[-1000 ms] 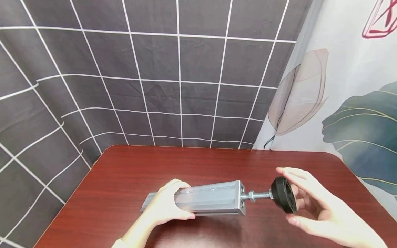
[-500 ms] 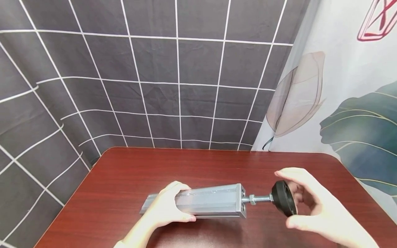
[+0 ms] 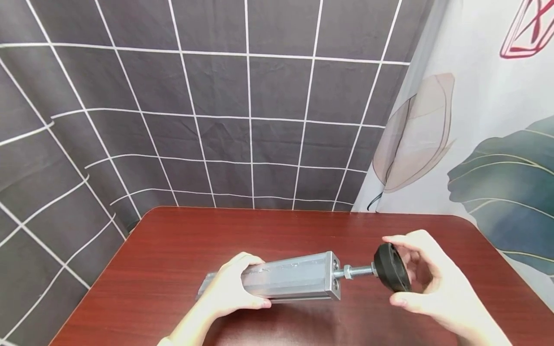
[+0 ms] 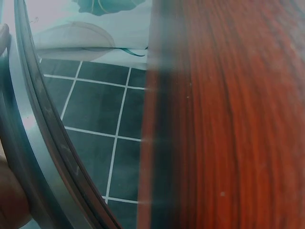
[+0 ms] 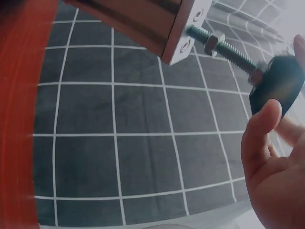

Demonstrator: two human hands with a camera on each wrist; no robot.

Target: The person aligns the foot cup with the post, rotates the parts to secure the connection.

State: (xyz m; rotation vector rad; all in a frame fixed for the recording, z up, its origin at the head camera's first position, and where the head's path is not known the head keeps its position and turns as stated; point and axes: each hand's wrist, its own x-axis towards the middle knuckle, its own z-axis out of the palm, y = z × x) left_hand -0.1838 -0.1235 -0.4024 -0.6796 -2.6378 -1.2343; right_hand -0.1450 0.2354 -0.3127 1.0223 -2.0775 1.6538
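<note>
My left hand [image 3: 231,286] grips a silver aluminium profile [image 3: 287,276] lengthwise, thumb along the near side and fingers over the top. From the profile's end plate [image 3: 333,276] a threaded rod [image 3: 361,272] with a hex nut [image 3: 347,272] sticks out to the right. At its tip sits a round black levelling foot [image 3: 389,269], tilted. My right hand [image 3: 437,278] pinches the foot's rim, thumb below and index finger above. The right wrist view shows the thumb against the black foot [image 5: 274,88]. Only a curved strip of the profile [image 4: 35,119] shows in the left wrist view.
A red-brown wooden table [image 3: 259,230] lies beneath the hands. Behind it hangs a dark grey curtain [image 3: 220,139] with a white grid, and a white leaf-printed curtain [image 3: 476,120] hangs at the right.
The right thumb and fingers have shifted left and closed in around the foot's rim. The foot has turned and tilted a little. The left hand keeps its grip on the profile.
</note>
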